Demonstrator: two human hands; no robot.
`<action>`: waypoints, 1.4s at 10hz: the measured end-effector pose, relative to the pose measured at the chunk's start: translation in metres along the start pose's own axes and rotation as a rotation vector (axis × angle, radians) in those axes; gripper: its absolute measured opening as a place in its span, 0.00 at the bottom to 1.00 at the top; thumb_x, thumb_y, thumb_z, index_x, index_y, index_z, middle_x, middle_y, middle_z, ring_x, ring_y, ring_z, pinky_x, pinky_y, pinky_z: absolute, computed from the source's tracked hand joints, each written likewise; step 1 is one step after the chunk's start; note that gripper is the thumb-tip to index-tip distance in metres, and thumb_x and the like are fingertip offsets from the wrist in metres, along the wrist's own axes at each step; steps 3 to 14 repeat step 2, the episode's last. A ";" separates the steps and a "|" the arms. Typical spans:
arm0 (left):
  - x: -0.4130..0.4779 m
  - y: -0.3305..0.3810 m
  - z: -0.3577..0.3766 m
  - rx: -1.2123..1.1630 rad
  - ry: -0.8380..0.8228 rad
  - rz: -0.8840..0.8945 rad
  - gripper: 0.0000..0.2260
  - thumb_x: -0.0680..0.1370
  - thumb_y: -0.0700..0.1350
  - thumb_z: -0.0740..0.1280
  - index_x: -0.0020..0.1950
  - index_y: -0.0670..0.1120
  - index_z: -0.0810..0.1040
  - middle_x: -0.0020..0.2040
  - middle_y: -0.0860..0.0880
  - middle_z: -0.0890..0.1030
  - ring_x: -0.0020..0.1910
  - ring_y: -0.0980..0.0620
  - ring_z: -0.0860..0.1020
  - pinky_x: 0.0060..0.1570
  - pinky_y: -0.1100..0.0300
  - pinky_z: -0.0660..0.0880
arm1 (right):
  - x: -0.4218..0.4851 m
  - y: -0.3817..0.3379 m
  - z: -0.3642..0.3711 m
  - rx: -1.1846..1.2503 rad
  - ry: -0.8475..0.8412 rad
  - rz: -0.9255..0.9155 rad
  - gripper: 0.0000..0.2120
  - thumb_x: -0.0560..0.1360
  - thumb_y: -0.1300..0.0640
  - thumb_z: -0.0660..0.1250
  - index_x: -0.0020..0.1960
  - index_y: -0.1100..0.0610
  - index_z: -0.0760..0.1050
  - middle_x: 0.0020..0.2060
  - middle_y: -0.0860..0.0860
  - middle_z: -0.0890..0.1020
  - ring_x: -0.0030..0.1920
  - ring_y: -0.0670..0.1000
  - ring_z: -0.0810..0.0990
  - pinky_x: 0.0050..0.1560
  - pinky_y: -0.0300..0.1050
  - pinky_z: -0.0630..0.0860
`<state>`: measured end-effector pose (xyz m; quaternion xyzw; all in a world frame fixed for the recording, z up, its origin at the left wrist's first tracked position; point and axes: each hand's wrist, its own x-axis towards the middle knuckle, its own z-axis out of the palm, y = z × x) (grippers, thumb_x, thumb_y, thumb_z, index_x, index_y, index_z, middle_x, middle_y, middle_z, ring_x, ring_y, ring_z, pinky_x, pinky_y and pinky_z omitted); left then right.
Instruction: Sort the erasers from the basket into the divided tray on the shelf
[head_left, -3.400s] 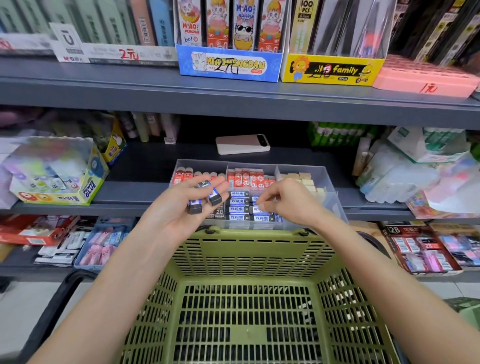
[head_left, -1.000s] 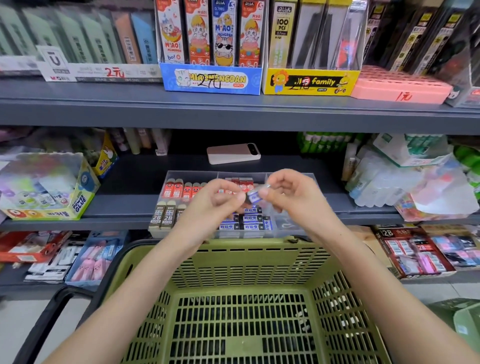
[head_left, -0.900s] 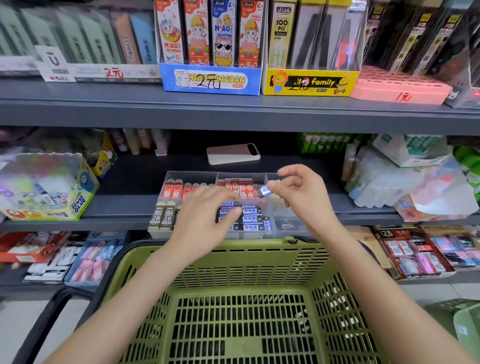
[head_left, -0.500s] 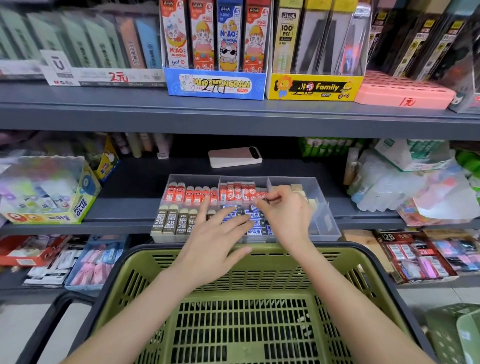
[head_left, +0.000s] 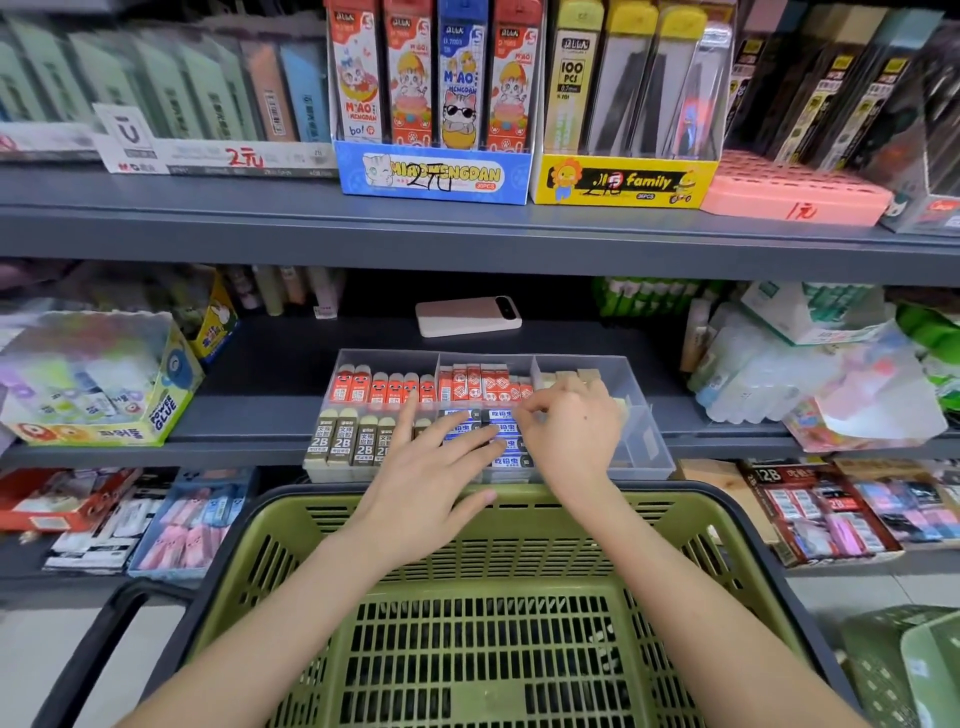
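Head view, both hands over the tray.

- Clear divided tray sits at the front edge of the middle shelf, just behind the far rim of the green basket.
- Blue-sleeved erasers are in the front middle compartment. They lie flat with the long axis left to right across my view, stacked in rows from front to back, labels facing up.
- 2B erasers are in the front left compartment, side by side. Their long axis runs front to back, with the bare pale ends toward the back of the shelf.
- Red-sleeved erasers fill the back left compartment with the same front-to-back axis and white ends rearward. More red and white ones are in the back middle.
- Beige erasers are in the back right, partly hidden by the hand.

Left hand: fingers straight and spread, holding nothing, laid over the boundary between the 2B and blue rows. The index tip reaches toward the red row.

Right hand: fingers curled downward, tips at the rear blue rows. I cannot tell whether they pinch an eraser or only touch the stack.

A pale phone-like slab lies flat on the shelf behind the tray.
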<state>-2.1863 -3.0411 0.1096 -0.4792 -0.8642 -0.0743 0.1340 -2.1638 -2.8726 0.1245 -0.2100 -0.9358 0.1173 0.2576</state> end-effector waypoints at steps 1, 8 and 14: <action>0.000 -0.001 0.000 -0.022 0.009 0.000 0.19 0.77 0.58 0.63 0.65 0.52 0.76 0.64 0.54 0.77 0.66 0.47 0.73 0.69 0.33 0.54 | 0.002 0.001 -0.001 -0.007 -0.084 0.045 0.11 0.73 0.54 0.63 0.44 0.49 0.84 0.43 0.50 0.82 0.47 0.53 0.73 0.42 0.45 0.67; 0.001 -0.001 -0.004 -0.067 -0.001 -0.023 0.18 0.77 0.57 0.63 0.65 0.52 0.76 0.65 0.54 0.77 0.67 0.48 0.71 0.71 0.34 0.51 | 0.002 0.003 -0.013 0.045 -0.102 0.060 0.10 0.74 0.52 0.63 0.45 0.46 0.83 0.46 0.48 0.82 0.51 0.52 0.73 0.48 0.46 0.68; 0.001 -0.001 -0.004 -0.067 -0.001 -0.023 0.18 0.77 0.57 0.63 0.65 0.52 0.76 0.65 0.54 0.77 0.67 0.48 0.71 0.71 0.34 0.51 | 0.002 0.003 -0.013 0.045 -0.102 0.060 0.10 0.74 0.52 0.63 0.45 0.46 0.83 0.46 0.48 0.82 0.51 0.52 0.73 0.48 0.46 0.68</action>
